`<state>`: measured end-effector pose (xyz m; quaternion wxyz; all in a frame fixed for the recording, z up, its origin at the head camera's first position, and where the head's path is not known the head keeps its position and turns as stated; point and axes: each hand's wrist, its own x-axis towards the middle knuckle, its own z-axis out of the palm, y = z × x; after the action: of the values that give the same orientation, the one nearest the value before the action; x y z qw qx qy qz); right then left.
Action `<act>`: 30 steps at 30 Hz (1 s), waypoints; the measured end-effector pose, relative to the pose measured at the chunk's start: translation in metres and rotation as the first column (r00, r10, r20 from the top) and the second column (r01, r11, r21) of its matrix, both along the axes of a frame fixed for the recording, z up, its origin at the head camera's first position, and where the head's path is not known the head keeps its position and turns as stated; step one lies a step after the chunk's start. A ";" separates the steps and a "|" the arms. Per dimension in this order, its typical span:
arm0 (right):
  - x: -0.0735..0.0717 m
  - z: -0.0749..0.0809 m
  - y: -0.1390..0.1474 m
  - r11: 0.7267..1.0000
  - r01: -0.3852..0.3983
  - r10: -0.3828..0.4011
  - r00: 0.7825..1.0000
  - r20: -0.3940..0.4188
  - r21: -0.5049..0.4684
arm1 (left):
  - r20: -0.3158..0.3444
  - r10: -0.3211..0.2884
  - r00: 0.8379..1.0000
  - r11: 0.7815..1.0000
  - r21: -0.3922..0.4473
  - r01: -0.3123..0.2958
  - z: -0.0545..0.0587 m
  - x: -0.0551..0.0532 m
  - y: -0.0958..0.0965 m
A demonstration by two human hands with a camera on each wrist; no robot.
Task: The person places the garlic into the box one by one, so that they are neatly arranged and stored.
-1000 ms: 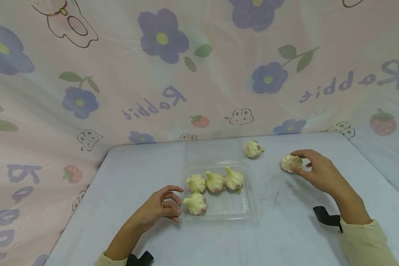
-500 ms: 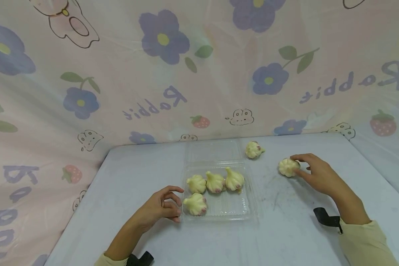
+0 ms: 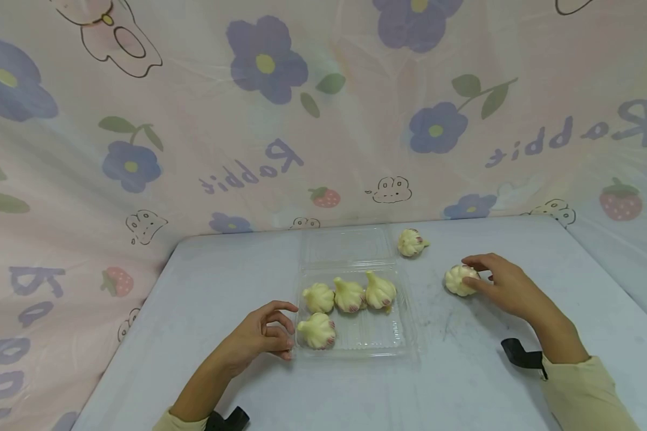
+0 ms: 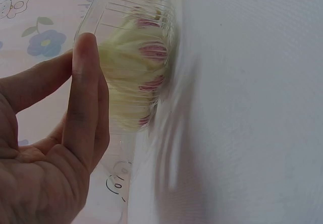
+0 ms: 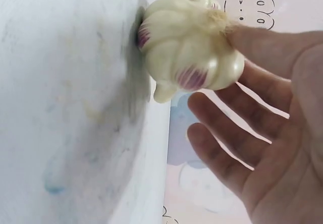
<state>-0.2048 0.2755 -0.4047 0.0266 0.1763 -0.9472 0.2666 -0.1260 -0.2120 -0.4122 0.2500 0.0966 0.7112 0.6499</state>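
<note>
My right hand (image 3: 504, 284) pinches a garlic bulb (image 3: 461, 281) between thumb and fingers, right of the container. In the right wrist view the purple-streaked bulb (image 5: 189, 47) is close to the table; whether it touches is unclear. The other fingers of that hand (image 5: 272, 138) are spread loosely. My left hand (image 3: 259, 335) lies at the left edge of a clear plastic clamshell container (image 3: 369, 344), fingers loosely bent, fingertips against its side wall. Several pale garlic bulbs (image 3: 349, 296) sit inside, three along the back and one at front left (image 3: 317, 331).
Another garlic bulb (image 3: 411, 243) lies on the white tabletop (image 3: 237, 263) behind and right of the container. The container's lid (image 3: 346, 244) is folded open toward the back. A printed curtain (image 3: 356, 120) rises behind the table and along its left side.
My right hand has brought the pinched garlic bulb a little left and nearer to me, turning it slightly. The left hand and the container have stayed in place.
</note>
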 end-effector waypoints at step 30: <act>0.003 -0.002 -0.009 0.987 -0.161 0.156 0.980 -0.124 -0.026 | -0.012 -0.004 1.000 1.000 -0.003 0.004 -0.001 0.000 -0.002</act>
<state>-0.2013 0.2661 -0.4064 0.0659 0.2665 -0.9218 0.2738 -0.1263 -0.2143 -0.4130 0.2469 0.1016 0.7134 0.6479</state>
